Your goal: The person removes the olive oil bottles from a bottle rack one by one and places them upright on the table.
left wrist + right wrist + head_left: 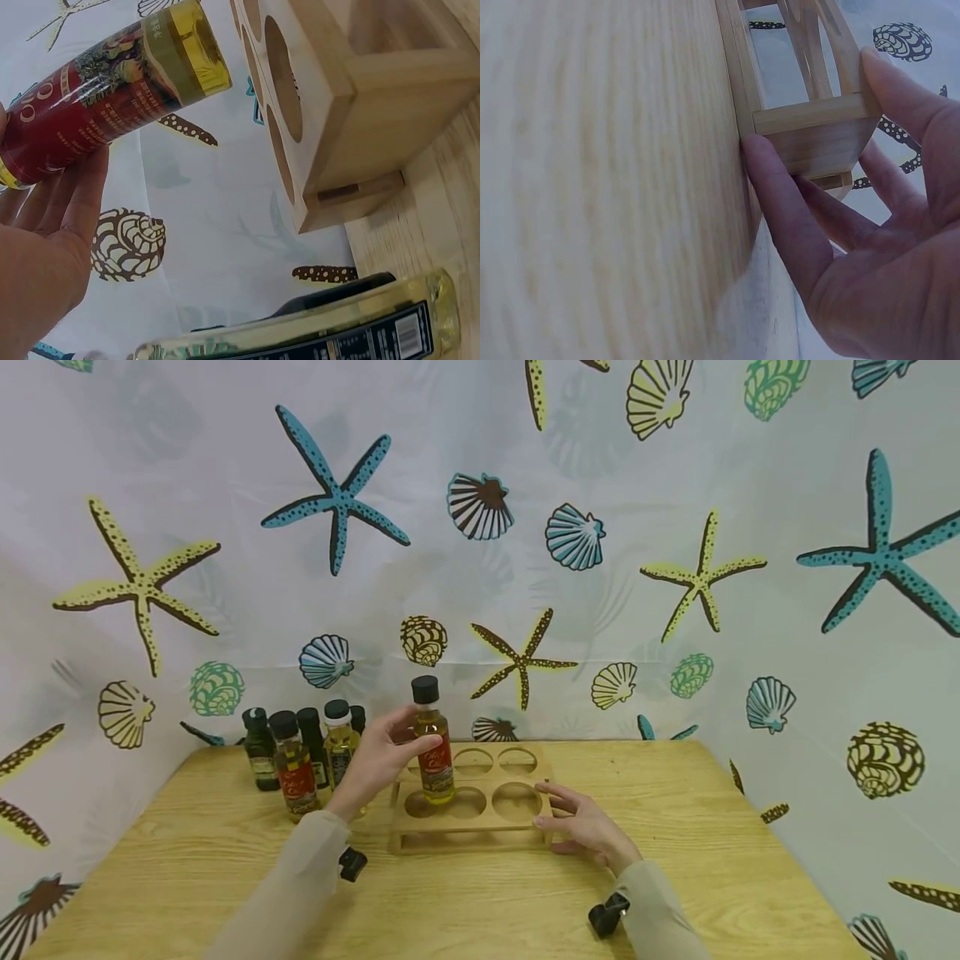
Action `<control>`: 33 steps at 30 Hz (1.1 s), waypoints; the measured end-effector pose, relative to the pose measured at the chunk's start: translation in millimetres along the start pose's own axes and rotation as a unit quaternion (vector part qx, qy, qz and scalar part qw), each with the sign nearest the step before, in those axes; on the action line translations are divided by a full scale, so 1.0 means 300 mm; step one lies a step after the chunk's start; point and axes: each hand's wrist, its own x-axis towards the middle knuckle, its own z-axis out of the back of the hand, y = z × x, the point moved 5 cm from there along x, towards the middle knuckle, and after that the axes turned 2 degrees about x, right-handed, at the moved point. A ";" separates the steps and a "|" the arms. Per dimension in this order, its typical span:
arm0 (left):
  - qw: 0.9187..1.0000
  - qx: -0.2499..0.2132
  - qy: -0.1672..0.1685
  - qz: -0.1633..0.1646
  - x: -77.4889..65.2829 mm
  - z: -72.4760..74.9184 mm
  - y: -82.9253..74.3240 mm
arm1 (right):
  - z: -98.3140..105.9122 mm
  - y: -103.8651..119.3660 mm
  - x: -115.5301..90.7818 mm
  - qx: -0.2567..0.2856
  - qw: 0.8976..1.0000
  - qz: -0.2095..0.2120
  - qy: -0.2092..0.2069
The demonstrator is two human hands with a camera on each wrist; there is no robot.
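My left hand (386, 756) grips a small bottle of yellow oil (435, 752) with a red label and black cap. The bottle stands nearly upright over the left part of a wooden rack (480, 814). In the left wrist view, the base of the oil bottle (112, 90) is apart from the rack (330, 112) and its round holes. At the rack's right end is my right hand (588, 827), its fingers spread. The right wrist view shows fingertips of this hand (900, 270) touching the end of the rack (817, 131).
Left of the rack stand several bottles: one red-labelled oil bottle (297, 777), a clear bottle of yellow oil (341, 743), and dark green bottles such as this one (259, 752). A curtain with sea-life prints (480, 585) hangs behind the wooden table (480, 902).
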 end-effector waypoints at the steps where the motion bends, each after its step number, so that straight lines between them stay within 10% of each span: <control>1: 1.000 0.006 -0.002 0.001 -0.005 0.006 0.000 | 0.000 0.000 -0.001 0.000 1.000 0.000 0.000; 19: 0.996 0.088 0.009 -0.011 -0.089 0.144 0.010 | 0.001 -0.010 0.004 0.008 1.000 0.000 0.000; 33: 0.989 0.133 0.028 0.061 -0.182 0.273 0.077 | 0.003 -0.008 0.001 0.005 1.000 0.008 0.000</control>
